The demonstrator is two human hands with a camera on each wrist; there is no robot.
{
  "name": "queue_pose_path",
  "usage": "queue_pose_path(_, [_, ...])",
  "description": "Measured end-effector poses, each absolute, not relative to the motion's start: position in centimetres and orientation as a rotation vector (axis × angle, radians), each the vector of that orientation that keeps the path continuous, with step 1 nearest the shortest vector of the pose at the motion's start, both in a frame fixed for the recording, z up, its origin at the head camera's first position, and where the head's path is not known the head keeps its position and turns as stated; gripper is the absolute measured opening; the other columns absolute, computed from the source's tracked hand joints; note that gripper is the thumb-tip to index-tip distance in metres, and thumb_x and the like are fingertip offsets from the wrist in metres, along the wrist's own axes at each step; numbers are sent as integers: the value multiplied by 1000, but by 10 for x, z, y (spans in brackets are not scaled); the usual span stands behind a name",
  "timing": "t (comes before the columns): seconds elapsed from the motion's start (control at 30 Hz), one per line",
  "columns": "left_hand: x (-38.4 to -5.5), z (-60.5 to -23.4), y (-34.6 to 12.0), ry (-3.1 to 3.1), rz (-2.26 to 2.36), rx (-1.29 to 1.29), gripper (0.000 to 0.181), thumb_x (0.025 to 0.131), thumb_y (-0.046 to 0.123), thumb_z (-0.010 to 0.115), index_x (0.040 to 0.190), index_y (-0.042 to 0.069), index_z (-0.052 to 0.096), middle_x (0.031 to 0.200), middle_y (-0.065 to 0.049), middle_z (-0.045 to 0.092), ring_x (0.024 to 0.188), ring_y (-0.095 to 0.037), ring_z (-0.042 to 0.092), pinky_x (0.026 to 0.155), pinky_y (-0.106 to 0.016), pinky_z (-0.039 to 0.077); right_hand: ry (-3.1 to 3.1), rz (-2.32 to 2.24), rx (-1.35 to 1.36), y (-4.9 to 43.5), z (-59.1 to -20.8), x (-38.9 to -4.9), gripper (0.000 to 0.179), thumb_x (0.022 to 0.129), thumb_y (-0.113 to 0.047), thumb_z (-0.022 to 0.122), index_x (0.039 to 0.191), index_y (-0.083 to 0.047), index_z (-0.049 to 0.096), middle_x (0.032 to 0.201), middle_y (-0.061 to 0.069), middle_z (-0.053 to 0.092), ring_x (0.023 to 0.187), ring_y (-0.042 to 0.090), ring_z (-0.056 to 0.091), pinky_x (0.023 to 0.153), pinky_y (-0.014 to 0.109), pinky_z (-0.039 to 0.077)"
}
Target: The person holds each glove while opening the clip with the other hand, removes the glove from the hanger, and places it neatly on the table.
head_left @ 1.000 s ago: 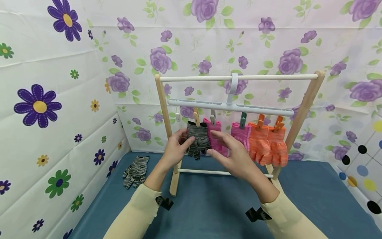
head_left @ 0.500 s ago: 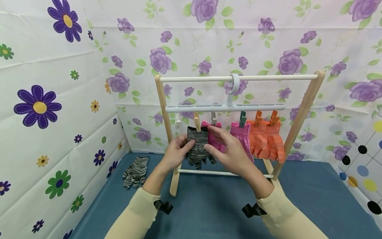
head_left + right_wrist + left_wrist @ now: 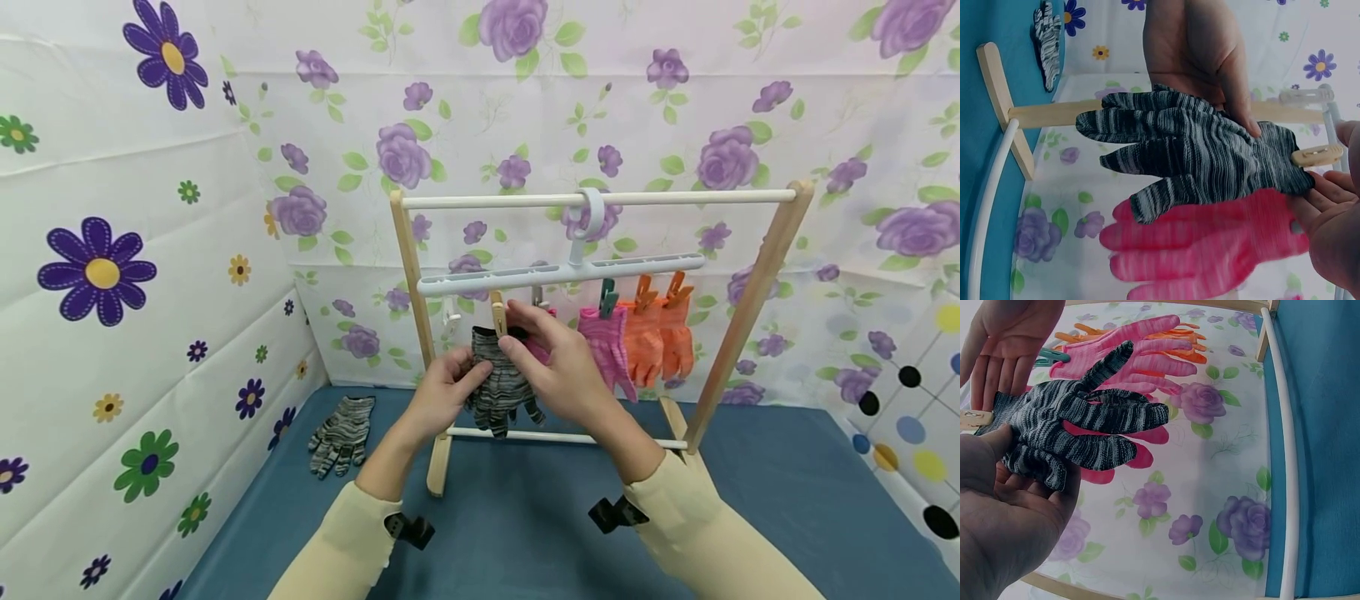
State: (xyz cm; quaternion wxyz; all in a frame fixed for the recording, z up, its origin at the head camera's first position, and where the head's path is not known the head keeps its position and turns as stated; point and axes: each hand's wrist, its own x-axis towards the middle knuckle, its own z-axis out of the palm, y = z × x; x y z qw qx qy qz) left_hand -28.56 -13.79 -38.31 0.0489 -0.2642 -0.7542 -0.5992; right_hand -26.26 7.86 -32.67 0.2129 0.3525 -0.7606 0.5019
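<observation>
A black-and-grey striped knit glove [image 3: 498, 387] hangs by its cuff from a wooden clothespin [image 3: 498, 315]. My left hand [image 3: 444, 392] holds its side, with the thumb in front and the fingers behind, as the left wrist view shows. My right hand [image 3: 558, 367] is at the other side of the cuff; its fingers are fairly straight and touch the cuff edge. In the right wrist view its thumb stands apart near the clothespin [image 3: 1317, 155]. A pink glove [image 3: 1210, 244] hangs just behind, partly hidden.
A pale blue clip hanger [image 3: 577, 271] hangs on a wooden rack [image 3: 750, 308]. Farther right on it are another pink glove [image 3: 606, 346] and orange gloves [image 3: 645, 342]. A white clip [image 3: 450, 317] hangs at the left. Another striped glove [image 3: 342, 435] lies on the blue cloth.
My right hand has moved left and up to the cuff and clothespin. The hanger has swung, its left end lower and nearer, and the striped glove hangs lower. My left hand keeps its hold.
</observation>
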Motion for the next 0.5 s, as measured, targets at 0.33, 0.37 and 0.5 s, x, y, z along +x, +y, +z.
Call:
queue_pose_path(0.33, [-282, -386, -139, -2286, -1845, -873, 21, 113, 19, 56, 113, 0, 66, 78, -5, 55, 63, -17, 45, 61, -30, 40, -2034, 1437, 942, 64, -319, -267, 42, 110, -18, 62, 149, -1, 58, 128, 14, 72, 113, 22, 71, 91, 39, 60])
queue_pose_path(0.37, [-281, -386, -139, -2283, -1850, -876, 21, 113, 19, 56, 113, 0, 67, 79, -5, 56, 64, -17, 46, 61, -29, 40, -2031, 1449, 935, 63, -318, -267, 40, 111, -18, 61, 147, -1, 59, 126, 14, 73, 111, 21, 72, 89, 38, 60])
queue_pose_path(0.5, [-281, -387, -139, -2274, -1890, -883, 24, 113, 18, 56, 122, -1, 68, 92, -7, 68, 76, -18, 60, 68, -29, 50, -2012, 1500, 907, 61, -316, -268, 34, 112, -19, 58, 140, 0, 64, 120, 12, 75, 107, 21, 72, 86, 32, 59])
